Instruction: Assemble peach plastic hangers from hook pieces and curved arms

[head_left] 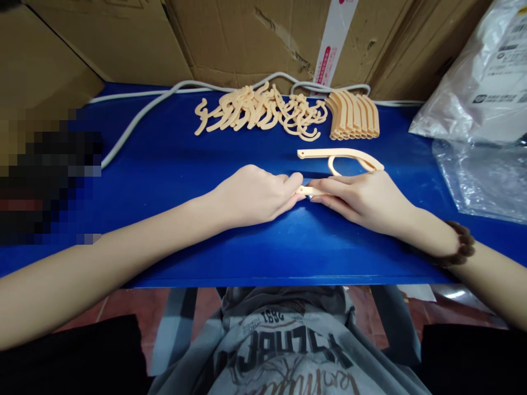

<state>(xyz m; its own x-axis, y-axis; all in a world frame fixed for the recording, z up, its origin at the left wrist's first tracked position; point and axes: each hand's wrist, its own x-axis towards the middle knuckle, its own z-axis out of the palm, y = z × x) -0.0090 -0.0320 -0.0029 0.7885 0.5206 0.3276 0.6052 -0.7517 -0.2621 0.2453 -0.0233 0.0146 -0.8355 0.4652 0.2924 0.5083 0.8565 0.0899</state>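
In front of me my left hand point(263, 195) is closed, its fingertips pinching the left end of a narrow beige plastic bar point(315, 191). A small round hole shows near that end. My right hand point(362, 200) is closed around the same bar from the other side, and its fingers hide most of the length. Just beyond my right hand lies a longer curved beige plastic arm point(341, 153), with a hole at its left end. A beige curved loop point(331, 164) shows beneath this arm, partly covered by my right hand.
Toward the back lie a heap of beige hook-shaped pieces point(242, 108), a pile of thin curved pieces point(302, 116) and a neat stack of curved arms point(354, 114). A white cable point(144, 112) runs behind them. Plastic bags point(473, 104) lie right; cardboard point(247, 44) stands behind.
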